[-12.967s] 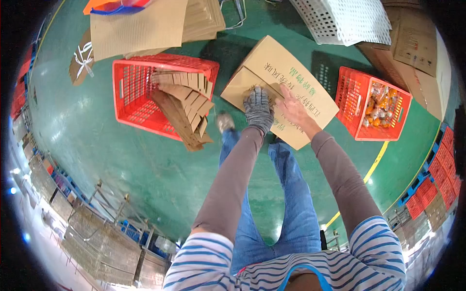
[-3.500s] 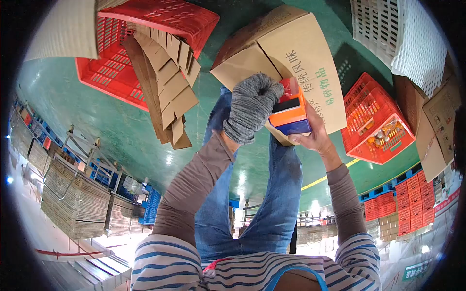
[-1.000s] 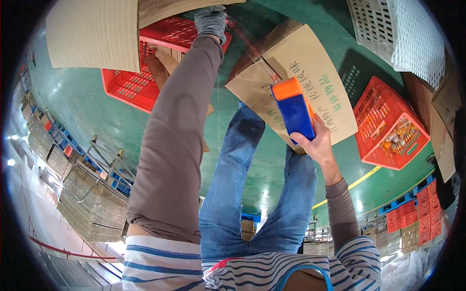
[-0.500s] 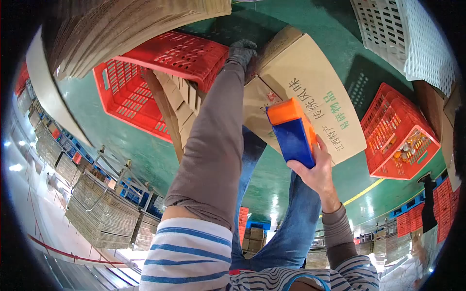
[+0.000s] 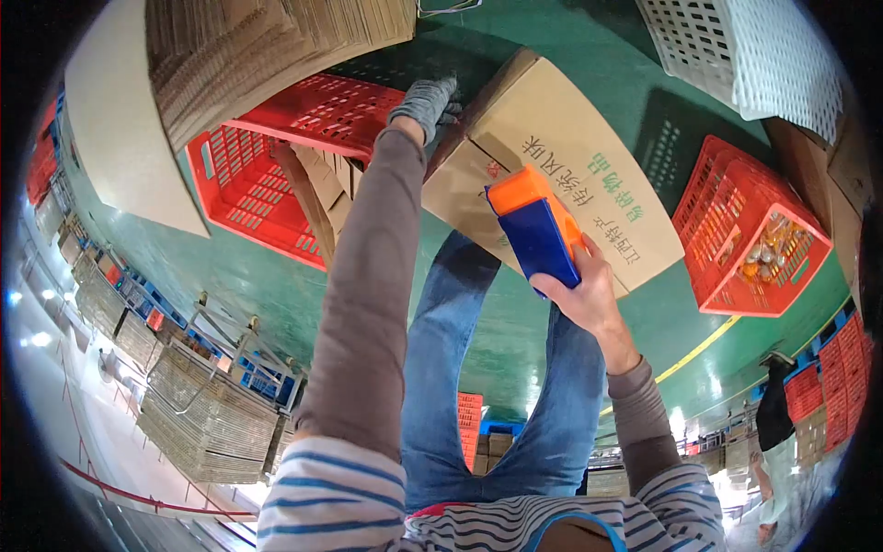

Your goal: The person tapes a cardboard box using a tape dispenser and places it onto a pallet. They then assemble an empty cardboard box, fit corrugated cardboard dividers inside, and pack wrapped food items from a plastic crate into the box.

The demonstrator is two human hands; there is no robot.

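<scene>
Pale sheet (image 5: 110, 110): smooth and flat, with a long straight edge beside the cardboard stack (image 5: 276, 55).
Cardboard stack: corrugated, many-layered, crowding the far side of the left red crate (image 5: 317, 112).
Left red crate: slotted plastic, open-mouthed, with notched card dividers (image 5: 317, 175) inside.
Left grip (image 5: 423, 105): in a grey knitted glove, between left red crate and cardboard box (image 5: 561, 129); slightly curled, with blurred fingertips; cannot tell of any hold or contact.
Denim-clad legs (image 5: 441, 331): just below the box's near edge, limiting room there.
Tape dispenser (image 5: 538, 230): orange and blue, smooth, block-shaped; tilted over the box's printed top, near a small red mark (image 5: 494, 170).
Cardboard box: plain brown, sharp-cornered, with a seam and black and green lettering; on glossy green floor (image 5: 497, 340).
Right grip (image 5: 589, 290): bare, closed firmly around the dispenser's lower end.
White perforated plastic (image 5: 736, 55): beyond the box, across a shadowed floor strip.
Right red crate (image 5: 750, 285): latticed plastic, holding shiny orange pieces; close to the box's right corner.
Person (image 5: 777, 405): in dark trousers, well apart, at far right.
</scene>
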